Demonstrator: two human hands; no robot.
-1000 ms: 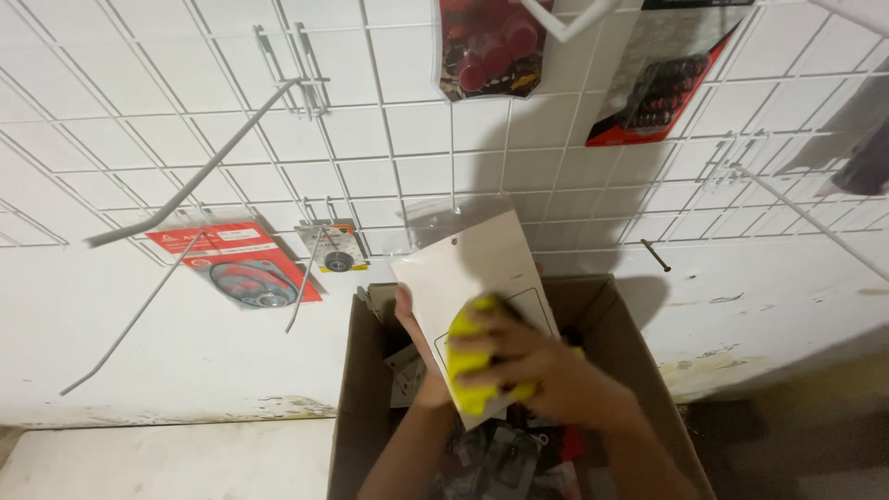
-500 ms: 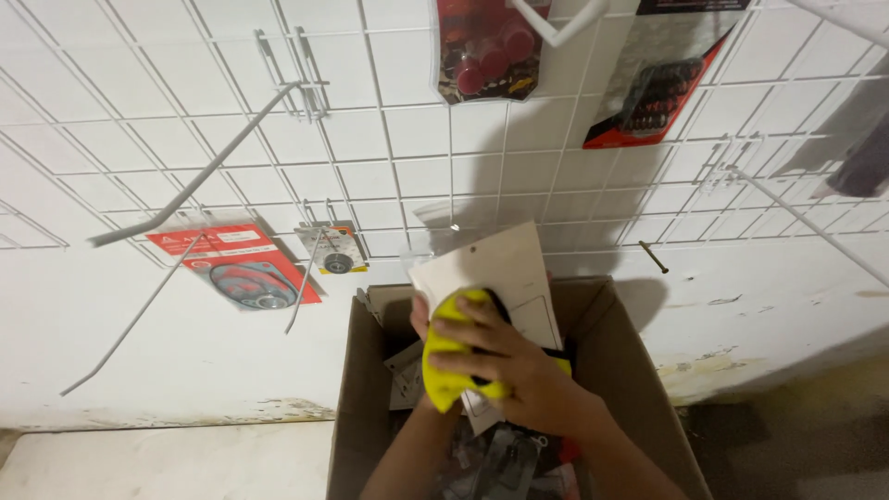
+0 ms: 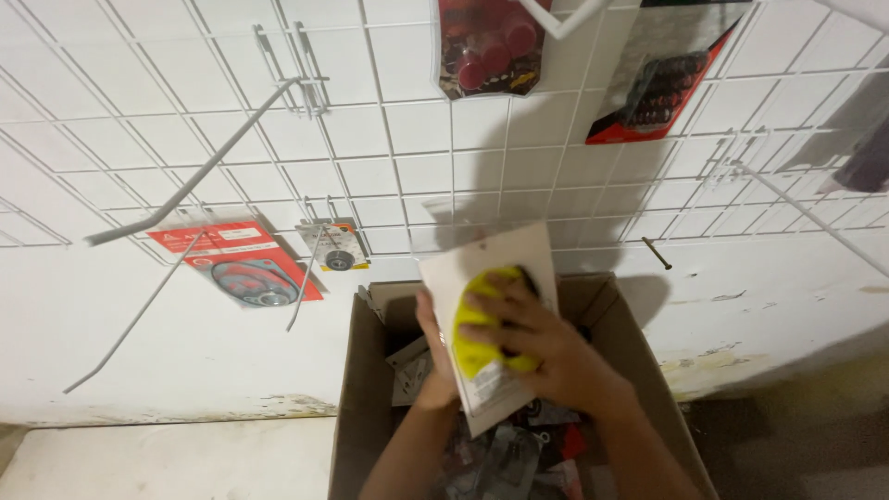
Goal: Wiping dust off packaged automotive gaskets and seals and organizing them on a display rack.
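Head view is showing you lifting a white blister card [image 3: 495,278] with a yellow item, just above the open cardboard box [image 3: 361,370]. Your right hand [image 3: 546,356] is gripping its front, fingers spread over the yellow part; your left hand [image 3: 433,356] is pinching the card's edge from behind. Keep both grips steady and the card flat. Beyond your hands, long white hooks [image 3: 194,171] are jutting from the wire grid [image 3: 407,139], among hanging red packages [image 3: 243,264], and could snag it.
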